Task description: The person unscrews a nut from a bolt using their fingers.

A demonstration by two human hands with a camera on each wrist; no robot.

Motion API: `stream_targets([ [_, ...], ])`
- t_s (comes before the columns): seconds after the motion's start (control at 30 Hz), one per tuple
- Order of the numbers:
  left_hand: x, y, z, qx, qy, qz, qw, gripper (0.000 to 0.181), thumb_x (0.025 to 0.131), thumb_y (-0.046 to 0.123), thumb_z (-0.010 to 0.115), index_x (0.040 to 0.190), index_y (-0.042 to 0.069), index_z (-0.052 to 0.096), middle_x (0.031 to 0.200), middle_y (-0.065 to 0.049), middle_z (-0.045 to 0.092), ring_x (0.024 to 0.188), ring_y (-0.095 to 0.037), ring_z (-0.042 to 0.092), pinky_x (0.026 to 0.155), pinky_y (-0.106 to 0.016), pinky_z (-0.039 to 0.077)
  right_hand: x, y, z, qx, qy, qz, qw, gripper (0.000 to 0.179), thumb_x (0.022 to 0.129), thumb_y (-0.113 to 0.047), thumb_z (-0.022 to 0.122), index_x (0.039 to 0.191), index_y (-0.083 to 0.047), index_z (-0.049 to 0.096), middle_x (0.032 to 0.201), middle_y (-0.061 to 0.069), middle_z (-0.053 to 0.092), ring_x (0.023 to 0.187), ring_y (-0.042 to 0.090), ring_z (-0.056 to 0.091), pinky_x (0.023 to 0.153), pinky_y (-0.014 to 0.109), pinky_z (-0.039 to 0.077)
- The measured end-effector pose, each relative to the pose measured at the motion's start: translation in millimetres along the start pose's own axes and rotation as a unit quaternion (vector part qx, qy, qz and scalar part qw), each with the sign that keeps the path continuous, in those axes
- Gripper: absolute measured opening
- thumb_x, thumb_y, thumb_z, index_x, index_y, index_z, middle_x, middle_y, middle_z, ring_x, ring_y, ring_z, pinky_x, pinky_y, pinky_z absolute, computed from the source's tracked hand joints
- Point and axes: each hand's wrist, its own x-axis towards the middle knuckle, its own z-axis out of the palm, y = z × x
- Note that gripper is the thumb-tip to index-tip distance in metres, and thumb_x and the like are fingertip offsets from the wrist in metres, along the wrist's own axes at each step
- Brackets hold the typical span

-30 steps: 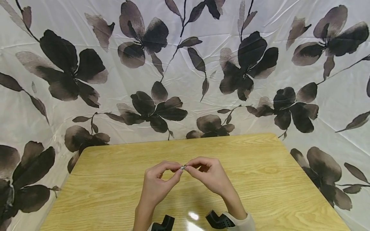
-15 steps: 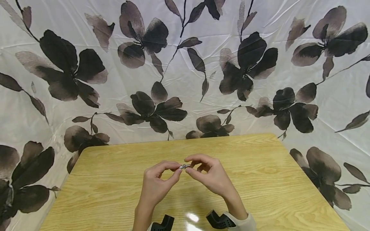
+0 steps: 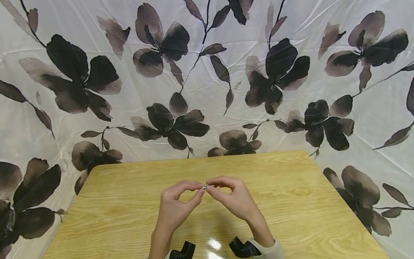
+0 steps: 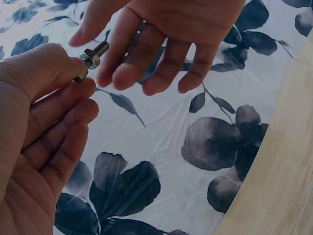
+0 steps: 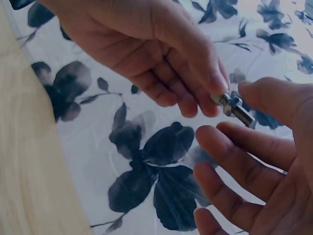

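A small silver bolt point(image 4: 102, 48) carries a nut point(image 4: 91, 59) partway along its threaded shaft. My left hand point(image 3: 178, 203) pinches the head end between thumb and index finger, the remaining fingers loosely bent. The shaft points towards my right hand point(image 3: 237, 198). In the right wrist view, the bolt's threaded end point(image 5: 244, 116) sits between the right thumb point(image 5: 259, 93) and index finger, with visible gaps on both sides. The thumb tip is close to the nut. Much of the bolt head is hidden by the left fingertips.
Beneath both hands lies a light wood-grain table point(image 3: 129, 216) with rounded far corners. A white cloth point(image 3: 200, 136) with dark flowers hangs behind and beside it. Black wrist-worn devices point(image 3: 244, 248) sit at both wrists.
The right fingertips were at the bolt one second ago, then spread apart, uncovering its shaft. Now they are nearer the nut again. The left hand keeps its pinch, nearly still.
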Motion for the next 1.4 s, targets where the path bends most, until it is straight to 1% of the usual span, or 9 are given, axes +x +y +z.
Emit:
stream_targets([
  [0.1, -0.8, -0.4, 0.9, 0.005, -0.001, 0.005, 1.0000, 0.024, 0.082, -0.009, 0.080, 0.099, 0.008, 0.080, 0.093, -0.010, 0.079, 0.088, -0.021, 0.076, 0.083, -0.024, 0.061, 0.0, 1.3, 1.2, 0.007, -0.002, -0.005, 1.0000, 0.015, 0.099, -0.024, 0.071, 0.111, -0.018, 0.079, 0.106, -0.002, 0.078, 0.099, 0.015, 0.072, 0.088, 0.033, 0.057],
  [0.23, -2.2, -0.4, 1.0, 0.012, 0.002, -0.003, 0.9999, 0.024, 0.081, -0.009, 0.081, 0.099, 0.008, 0.080, 0.093, -0.010, 0.079, 0.088, -0.019, 0.076, 0.083, -0.023, 0.060, 0.1, 0.9, 1.6, 0.008, -0.002, -0.012, 0.9999, 0.016, 0.099, -0.023, 0.071, 0.112, -0.018, 0.078, 0.104, -0.002, 0.078, 0.097, 0.014, 0.071, 0.086, 0.032, 0.057],
  [0.5, -2.2, 0.6, 0.3, 0.016, 0.002, -0.025, 0.9996, 0.022, 0.082, -0.007, 0.081, 0.098, 0.008, 0.080, 0.094, -0.009, 0.079, 0.090, -0.019, 0.076, 0.083, -0.023, 0.060, 0.7, -0.6, 1.9, 0.007, 0.001, -0.050, 0.9987, 0.017, 0.096, -0.015, 0.073, 0.112, -0.017, 0.076, 0.106, -0.001, 0.076, 0.099, 0.014, 0.069, 0.091, 0.041, 0.058],
  [0.7, -2.4, 1.2, 0.5, 0.020, 0.001, -0.026, 0.9995, 0.022, 0.082, -0.008, 0.081, 0.098, 0.007, 0.080, 0.093, -0.009, 0.079, 0.088, -0.021, 0.076, 0.084, -0.023, 0.060, 0.6, 2.2, 1.7, 0.028, -0.003, -0.086, 0.9959, 0.016, 0.096, -0.009, 0.073, 0.111, -0.013, 0.074, 0.111, 0.005, 0.074, 0.103, 0.015, 0.068, 0.090, 0.037, 0.058],
  [0.83, -2.3, 1.1, 0.3, 0.028, -0.001, -0.033, 0.9991, 0.022, 0.082, -0.007, 0.081, 0.098, 0.008, 0.081, 0.093, -0.007, 0.079, 0.088, -0.021, 0.077, 0.084, -0.023, 0.060, 0.8, 2.8, 1.0, 0.044, 0.003, -0.101, 0.9940, 0.022, 0.097, -0.006, 0.070, 0.119, -0.009, 0.072, 0.119, 0.011, 0.072, 0.111, 0.019, 0.067, 0.092, 0.036, 0.058],
  [0.97, -2.1, 0.0, -0.1, 0.034, 0.002, -0.029, 0.9990, 0.023, 0.081, -0.007, 0.082, 0.098, 0.008, 0.081, 0.092, -0.007, 0.079, 0.088, -0.021, 0.077, 0.084, -0.021, 0.060, 1.1, 1.1, -0.2, 0.045, 0.010, -0.077, 0.9960, 0.031, 0.100, -0.010, 0.067, 0.131, -0.009, 0.067, 0.127, 0.010, 0.071, 0.119, 0.018, 0.066, 0.097, 0.034, 0.057],
  [1.07, -1.8, -0.9, -0.2, 0.032, 0.004, -0.024, 0.9992, 0.023, 0.081, -0.007, 0.082, 0.098, 0.007, 0.081, 0.092, -0.008, 0.079, 0.088, -0.018, 0.077, 0.084, -0.021, 0.060, 0.8, -0.5, -1.0, 0.034, 0.012, -0.043, 0.9984, 0.031, 0.102, -0.015, 0.065, 0.133, -0.009, 0.067, 0.126, 0.007, 0.073, 0.119, 0.020, 0.068, 0.099, 0.033, 0.056],
  [1.2, -2.0, -1.9, -0.2, 0.031, 0.003, -0.020, 0.9993, 0.023, 0.081, -0.007, 0.082, 0.099, 0.008, 0.081, 0.093, -0.008, 0.079, 0.090, -0.016, 0.076, 0.084, -0.021, 0.060, 0.7, 0.6, -2.0, 0.015, 0.003, -0.003, 0.9999, 0.026, 0.103, -0.024, 0.065, 0.124, -0.011, 0.074, 0.117, 0.005, 0.076, 0.111, 0.021, 0.071, 0.096, 0.035, 0.057],
  [1.4, -1.9, 0.0, 0.1, 0.037, -0.002, -0.018, 0.9991, 0.023, 0.082, -0.006, 0.082, 0.100, 0.008, 0.081, 0.093, -0.007, 0.079, 0.090, -0.018, 0.076, 0.085, -0.021, 0.059, 1.5, 4.2, -2.6, 0.012, -0.009, -0.001, 0.9999, 0.018, 0.102, -0.027, 0.067, 0.109, -0.016, 0.080, 0.104, 0.000, 0.079, 0.101, 0.016, 0.073, 0.090, 0.033, 0.058],
])
